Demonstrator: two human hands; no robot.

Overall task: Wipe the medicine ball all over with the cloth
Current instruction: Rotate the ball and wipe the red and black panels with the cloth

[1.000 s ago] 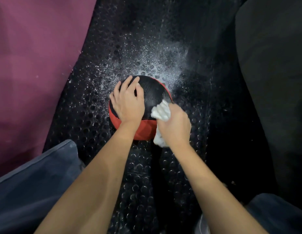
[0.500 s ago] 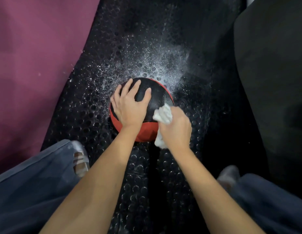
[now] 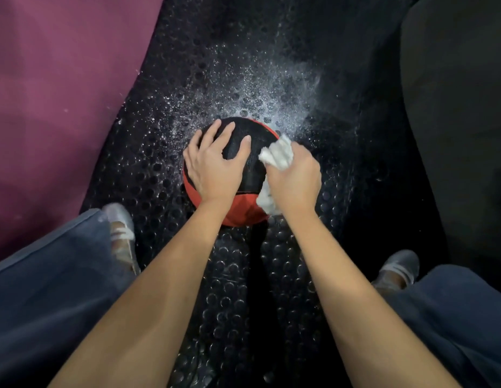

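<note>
A black and red medicine ball (image 3: 247, 175) sits on a black studded rubber mat (image 3: 215, 65). My left hand (image 3: 212, 166) lies spread over the ball's top left, fingers straight and pressing on it. My right hand (image 3: 295, 179) grips a bunched white cloth (image 3: 277, 155) against the ball's right side. Cloth shows above the fingers and below the palm. The ball's right flank is hidden behind that hand.
White droplets or powder speckle the mat beyond the ball. A purple surface (image 3: 56, 88) lies to the left, a dark one (image 3: 462, 107) to the right. My two shoes (image 3: 121, 233) (image 3: 397, 271) and blue trouser legs (image 3: 47, 289) flank the mat.
My right hand has slid the cloth up along the ball's right side. My left thumb has spread further across the top. The view has tilted so both shoes show.
</note>
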